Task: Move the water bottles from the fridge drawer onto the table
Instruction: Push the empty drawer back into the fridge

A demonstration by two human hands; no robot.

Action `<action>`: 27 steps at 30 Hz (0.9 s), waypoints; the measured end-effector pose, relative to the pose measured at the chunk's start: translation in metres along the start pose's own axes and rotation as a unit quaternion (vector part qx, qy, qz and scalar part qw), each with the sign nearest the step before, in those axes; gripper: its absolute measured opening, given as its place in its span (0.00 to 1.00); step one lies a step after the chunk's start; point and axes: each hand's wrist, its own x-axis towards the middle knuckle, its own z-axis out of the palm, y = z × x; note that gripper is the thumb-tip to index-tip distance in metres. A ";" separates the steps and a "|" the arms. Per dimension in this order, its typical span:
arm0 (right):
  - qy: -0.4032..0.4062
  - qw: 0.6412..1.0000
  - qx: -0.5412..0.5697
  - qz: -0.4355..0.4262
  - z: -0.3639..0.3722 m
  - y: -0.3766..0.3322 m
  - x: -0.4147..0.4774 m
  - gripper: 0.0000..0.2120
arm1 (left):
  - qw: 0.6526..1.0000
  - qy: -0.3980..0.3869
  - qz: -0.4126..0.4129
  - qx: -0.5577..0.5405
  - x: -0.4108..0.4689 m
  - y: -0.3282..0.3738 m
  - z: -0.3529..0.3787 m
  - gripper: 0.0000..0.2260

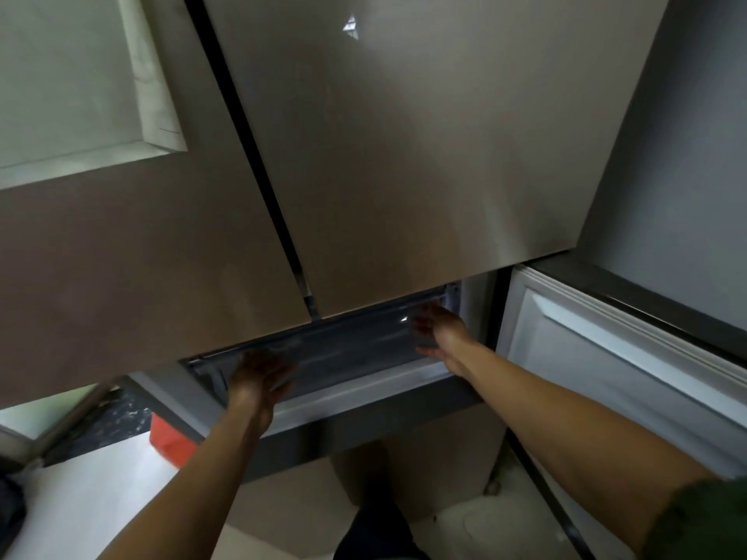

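Drawer: the fridge drawer (355,349) was the thing everything hung around, pulled out a bit under the two big brown fridge doors, with a greyish translucent inside and a pale front rim.
Water bottles: honestly couldn't spot any, the inside of the drawer was dim and blurry, so can't tell where they sat.
Left hand (262,375): at the drawer's left end, fingers spread loose and flat over the front edge, not wrapped around anything. Whether it actually touched the plastic, too smeared to say.
Right hand (438,331): at the drawer's right end, reaching just inside, palm facing in toward the middle, fingers open, nothing held.
Arms: both bare forearms came up from below the drawer, a dark green sleeve (703,519) showing on the right one.
Fridge doors: left door (133,256) and right door (424,155) directly above the drawer, shut, a dark gap between them.
Lower door: to the right of the drawer, a door (614,357) swung open, white liner and gasket facing the camera.
Red thing: a red object (167,438) down-left of the drawer, partly behind the left forearm, couldn't tell what it was.
Desk: a white surface (93,499) further down-left of the drawer.
Floor: beige floor (307,503) below the drawer, between the arms.
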 end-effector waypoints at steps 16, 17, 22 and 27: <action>0.135 0.720 -0.566 -0.377 -0.090 -0.052 -0.188 0.11 | 0.853 -0.098 0.039 0.511 -0.116 -0.010 0.073 0.08; 0.160 0.698 -0.574 -0.397 -0.101 -0.062 -0.201 0.11 | 0.829 -0.109 0.065 0.545 -0.122 -0.011 0.081 0.08; 0.298 0.614 -0.622 -0.384 -0.166 -0.096 -0.249 0.14 | 0.741 -0.162 0.157 0.632 -0.155 -0.021 0.117 0.05; 0.328 0.670 -0.657 -0.105 -0.225 -0.096 -0.282 0.25 | 0.686 -0.205 0.232 0.659 -0.188 -0.024 0.135 0.05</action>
